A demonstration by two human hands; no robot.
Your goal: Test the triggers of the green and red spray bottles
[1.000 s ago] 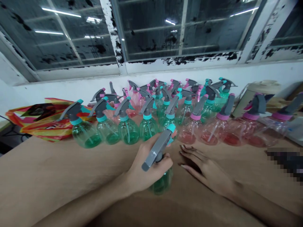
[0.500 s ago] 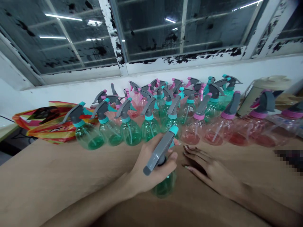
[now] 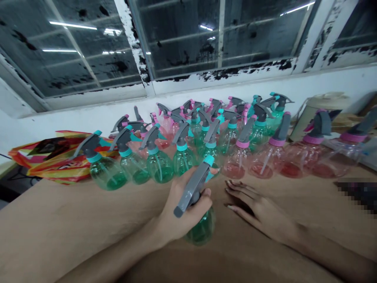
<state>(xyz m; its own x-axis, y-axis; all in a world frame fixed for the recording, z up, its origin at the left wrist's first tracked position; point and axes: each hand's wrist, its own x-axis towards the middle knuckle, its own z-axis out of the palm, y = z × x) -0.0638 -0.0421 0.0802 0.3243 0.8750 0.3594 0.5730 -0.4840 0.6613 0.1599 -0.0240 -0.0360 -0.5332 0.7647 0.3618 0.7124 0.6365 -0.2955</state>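
My left hand (image 3: 179, 210) is wrapped around the neck of a green spray bottle (image 3: 202, 230) near the front of the table. This bottle has a grey trigger head with a turquoise nozzle, which points away from me. My right hand (image 3: 262, 208) rests on the table to the right of that bottle, its fingers stretched out and nothing in them. Just beyond my hands stands a row of spray bottles: green ones (image 3: 160, 167) with turquoise collars on the left, pink ones (image 3: 234, 165) with pink collars on the right. Several more stand behind them.
A red and yellow plastic bag (image 3: 64, 165) lies at the left of the wooden table (image 3: 97, 220). At the back right stands a beige jug-like container (image 3: 318, 106). A blurred dark object (image 3: 359, 194) lies at the right. The white wall and windows (image 3: 182, 43) rise behind the bottles.
The whole view has shifted slightly, so most things sit a little further left. My left hand still grips the green spray bottle, and my right hand still rests on the table.
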